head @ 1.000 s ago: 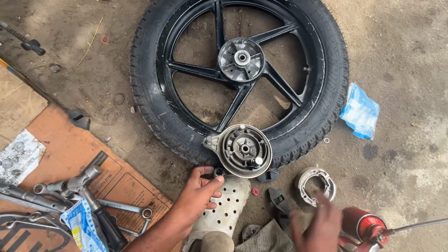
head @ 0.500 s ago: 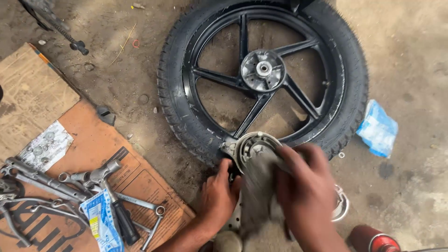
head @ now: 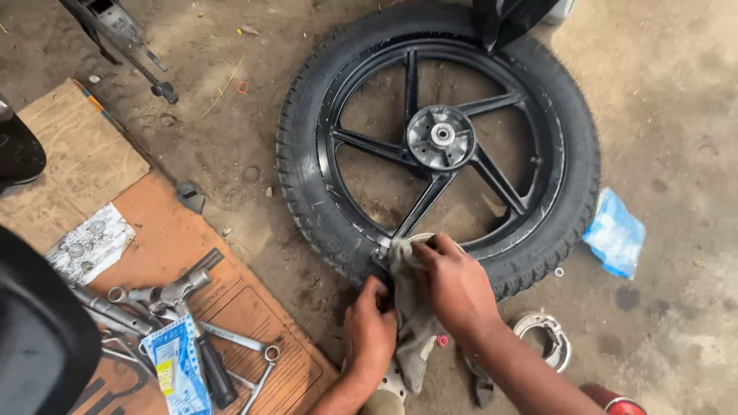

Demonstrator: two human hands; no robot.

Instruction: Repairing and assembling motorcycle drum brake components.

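A black motorcycle wheel point(head: 438, 138) with a tyre and five spokes lies flat on the ground, its metal hub point(head: 440, 136) at the middle. At its near rim my right hand point(head: 453, 288) presses a grey rag point(head: 411, 307) onto a round metal brake plate, which the rag almost hides. My left hand point(head: 370, 327) grips the lower left side of that plate and the rag's edge. Both hands are close together, touching the same part.
Cardboard sheets point(head: 154, 230) lie left with wrenches point(head: 138, 300), a screwdriver and a blue packet point(head: 177, 365). A blue plastic bag point(head: 613, 233) lies right of the tyre. Brake shoes point(head: 544, 338) and a red can point(head: 615, 401) sit near my right forearm. A dark object point(head: 38, 346) fills the lower left corner.
The rag came up in my right hand and now covers the brake plate, which was bare a second ago. The view has shifted, so the wheel sits further right.
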